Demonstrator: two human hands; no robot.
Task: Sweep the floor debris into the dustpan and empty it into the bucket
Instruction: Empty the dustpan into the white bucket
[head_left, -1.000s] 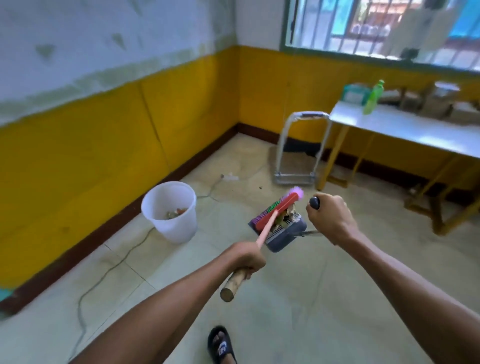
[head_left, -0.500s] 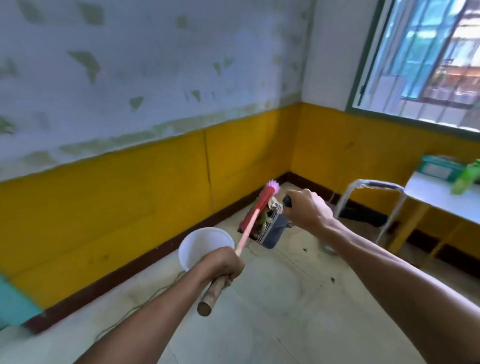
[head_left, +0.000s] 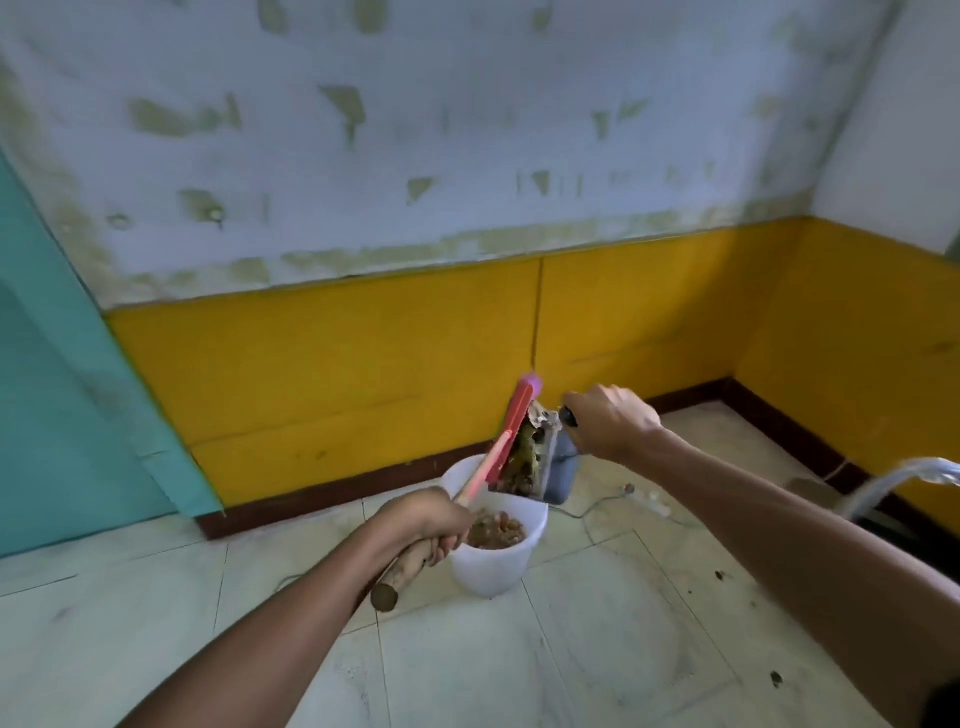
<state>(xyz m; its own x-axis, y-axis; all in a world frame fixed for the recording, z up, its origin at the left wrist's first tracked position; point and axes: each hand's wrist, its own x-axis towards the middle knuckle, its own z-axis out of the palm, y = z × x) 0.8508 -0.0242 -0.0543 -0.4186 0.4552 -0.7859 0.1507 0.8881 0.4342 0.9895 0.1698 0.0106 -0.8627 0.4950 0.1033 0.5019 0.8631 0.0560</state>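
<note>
A white bucket (head_left: 491, 566) stands on the tiled floor near the yellow wall, with brown debris (head_left: 496, 529) inside. Right above its rim the grey dustpan (head_left: 558, 467) is tipped steeply, its mouth full of debris (head_left: 524, 460) facing down toward the bucket. My right hand (head_left: 610, 426) grips the dustpan's dark handle. My left hand (head_left: 426, 525) is closed around the wooden end of the broom handle (head_left: 397, 579). The red broom head (head_left: 519, 410) presses against the dustpan's open mouth.
A white power strip (head_left: 652, 506) and its cord lie on the floor behind the bucket. A metal frame (head_left: 893, 475) sits at the right edge. Dark specks (head_left: 774, 678) dot the tiles at lower right. A teal door (head_left: 62, 405) fills the left side.
I have come up to the bucket and the view swung left. The dustpan and broom moved over the bucket's rim and the pan tipped steeply. Debris now shows in the bucket.
</note>
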